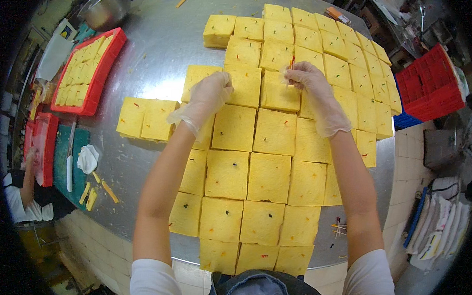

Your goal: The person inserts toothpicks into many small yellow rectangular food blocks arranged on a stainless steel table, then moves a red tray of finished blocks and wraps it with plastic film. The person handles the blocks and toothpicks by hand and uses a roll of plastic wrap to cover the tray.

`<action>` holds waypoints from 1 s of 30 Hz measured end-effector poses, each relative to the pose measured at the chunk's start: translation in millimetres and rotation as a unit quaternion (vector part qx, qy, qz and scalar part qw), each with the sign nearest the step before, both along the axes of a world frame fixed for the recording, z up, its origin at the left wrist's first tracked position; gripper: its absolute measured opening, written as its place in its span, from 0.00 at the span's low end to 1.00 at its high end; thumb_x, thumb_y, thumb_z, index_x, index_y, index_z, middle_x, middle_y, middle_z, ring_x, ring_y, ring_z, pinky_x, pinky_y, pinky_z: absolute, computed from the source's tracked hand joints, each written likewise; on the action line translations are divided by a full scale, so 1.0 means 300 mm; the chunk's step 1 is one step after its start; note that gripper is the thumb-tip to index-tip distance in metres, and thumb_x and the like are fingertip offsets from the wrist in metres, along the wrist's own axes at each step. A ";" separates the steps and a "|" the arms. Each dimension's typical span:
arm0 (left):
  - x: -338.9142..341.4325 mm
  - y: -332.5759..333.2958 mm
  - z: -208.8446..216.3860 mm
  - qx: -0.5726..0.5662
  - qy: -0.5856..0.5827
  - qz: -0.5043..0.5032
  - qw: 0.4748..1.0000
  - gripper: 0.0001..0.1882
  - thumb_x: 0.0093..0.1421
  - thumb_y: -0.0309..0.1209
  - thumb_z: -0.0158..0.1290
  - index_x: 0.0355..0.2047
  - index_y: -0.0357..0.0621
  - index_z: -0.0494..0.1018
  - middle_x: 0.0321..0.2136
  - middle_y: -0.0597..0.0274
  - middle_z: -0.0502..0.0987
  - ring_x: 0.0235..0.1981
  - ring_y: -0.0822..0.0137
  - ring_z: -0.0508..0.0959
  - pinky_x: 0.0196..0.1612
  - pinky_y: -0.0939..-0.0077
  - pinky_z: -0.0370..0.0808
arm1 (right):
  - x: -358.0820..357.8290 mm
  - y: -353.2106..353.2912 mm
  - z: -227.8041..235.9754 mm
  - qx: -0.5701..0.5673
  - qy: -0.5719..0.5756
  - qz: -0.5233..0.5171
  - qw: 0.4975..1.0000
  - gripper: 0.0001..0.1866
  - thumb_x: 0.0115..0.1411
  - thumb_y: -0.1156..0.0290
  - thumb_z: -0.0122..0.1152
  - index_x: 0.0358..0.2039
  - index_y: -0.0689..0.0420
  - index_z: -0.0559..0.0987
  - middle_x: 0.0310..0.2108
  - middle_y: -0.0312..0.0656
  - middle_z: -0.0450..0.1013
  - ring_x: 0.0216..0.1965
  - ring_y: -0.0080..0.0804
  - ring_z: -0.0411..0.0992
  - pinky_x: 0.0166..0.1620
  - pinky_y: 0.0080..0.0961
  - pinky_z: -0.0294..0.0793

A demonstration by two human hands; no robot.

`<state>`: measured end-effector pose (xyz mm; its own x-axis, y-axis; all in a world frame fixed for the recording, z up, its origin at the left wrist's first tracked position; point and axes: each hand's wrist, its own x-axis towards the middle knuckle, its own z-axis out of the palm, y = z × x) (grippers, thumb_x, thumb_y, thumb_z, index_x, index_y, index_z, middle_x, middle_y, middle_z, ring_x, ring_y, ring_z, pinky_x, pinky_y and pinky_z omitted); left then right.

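Observation:
Several rows of square, yellow sandwich-like blocks (275, 130) cover the metal table, most with small coloured pick ends poking out of their tops. My left hand (206, 97), in a thin clear glove, is closed with its fingertips pinched over a block left of centre. Whatever is between those fingertips is too small or hidden to make out. To the right, my gloved right hand (312, 88) is closed on toothpicks (292, 63) with red ends, held upright above the blocks. A few loose toothpicks (339, 227) lie on the table beside my right forearm.
At the left stand a red tray (104, 70) of yellow blocks, a steel bowl (106, 10), and a green cutting board (79, 142) with a white-handled knife (70, 165). A co-worker's arm (29, 176) reaches in there. Red crates (428, 84) stand beyond the right edge.

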<state>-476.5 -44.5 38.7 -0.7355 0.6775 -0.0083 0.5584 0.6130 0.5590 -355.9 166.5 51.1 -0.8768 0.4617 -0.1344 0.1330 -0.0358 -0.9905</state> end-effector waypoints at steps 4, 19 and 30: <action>0.010 0.003 -0.004 -0.010 0.067 -0.014 0.998 0.07 0.54 0.33 0.50 0.27 0.41 0.70 0.31 0.54 0.75 0.34 0.55 0.74 0.38 0.66 0.70 | 0.008 -0.022 -0.006 -0.053 0.029 0.007 0.998 0.06 0.51 0.70 0.59 0.28 0.57 0.74 0.23 0.32 0.70 0.25 0.18 0.65 0.31 0.15 0.61; 0.160 0.192 0.085 0.332 -0.402 -0.065 0.851 0.09 0.56 0.35 0.51 0.32 0.42 0.69 0.27 0.68 0.70 0.33 0.76 0.66 0.39 0.83 0.61 | 0.077 -0.050 0.071 0.024 -0.002 0.096 0.995 0.05 0.52 0.72 0.57 0.28 0.57 0.72 0.26 0.33 0.70 0.27 0.19 0.64 0.33 0.16 0.61; 0.131 0.212 0.070 0.228 -0.265 -0.014 0.937 0.09 0.57 0.33 0.48 0.30 0.38 0.69 0.26 0.67 0.70 0.31 0.76 0.66 0.38 0.82 0.64 | 0.047 0.019 0.033 0.345 -0.024 -0.039 0.937 0.08 0.55 0.70 0.56 0.30 0.61 0.71 0.26 0.32 0.69 0.30 0.19 0.65 0.36 0.17 0.65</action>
<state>-437.1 19.1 59.8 -0.6911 0.7191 -0.0726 0.1404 0.2321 0.9625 -341.7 172.1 61.0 -0.8369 0.5166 0.1811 0.2026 0.5996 -0.7742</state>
